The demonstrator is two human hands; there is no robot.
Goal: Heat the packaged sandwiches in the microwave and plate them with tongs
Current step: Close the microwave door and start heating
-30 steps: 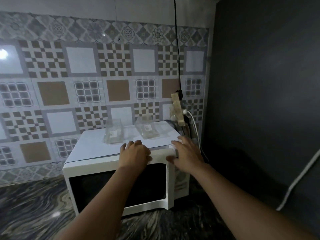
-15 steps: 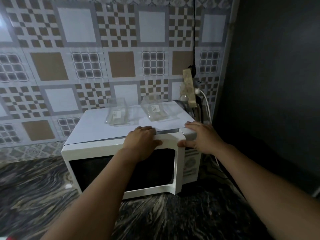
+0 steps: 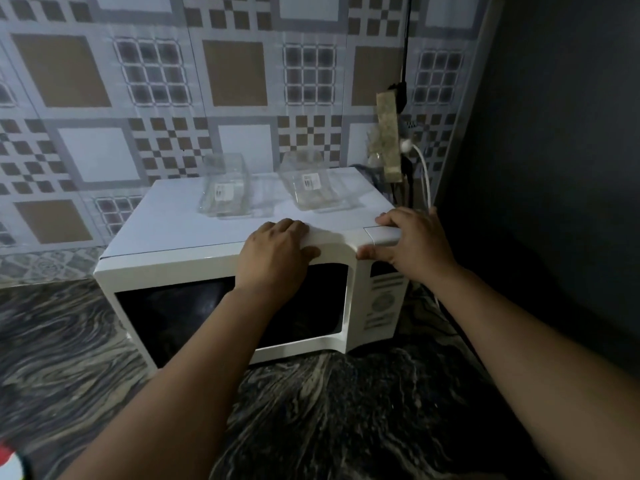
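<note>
- Since the earlier frame both hands keep their places on the microwave (image 3: 221, 268), while the door edge under the left hand stands out a little from the control panel and the whole appliance sits lower and closer in view.
- Nearest, below both forearms, runs the dark marbled counter (image 3: 329, 410); a red and white object (image 3: 8, 460), mostly cut off, shows far out to the left of the left arm.
- Left hand (image 3: 273, 254) grips the top right corner of the microwave door (image 3: 214, 317): fingers curl over the top edge, thumb lies against the front face.
- Right hand (image 3: 412, 244) holds the top of the control panel (image 3: 382, 303), fingers curled over the upper edge, thumb pressed to the front just right of the door seam.
- Beyond the left hand's fingertips, on the microwave's flat top, rests a clear labelled sandwich package (image 3: 225, 192).
- A second clear package (image 3: 313, 185) lies between the two hands and further back; the two are apart.
- Past the right hand, a power strip (image 3: 389, 140) hangs on the patterned tile wall (image 3: 104, 98), a white cable (image 3: 424, 174) dropping from it.
</note>
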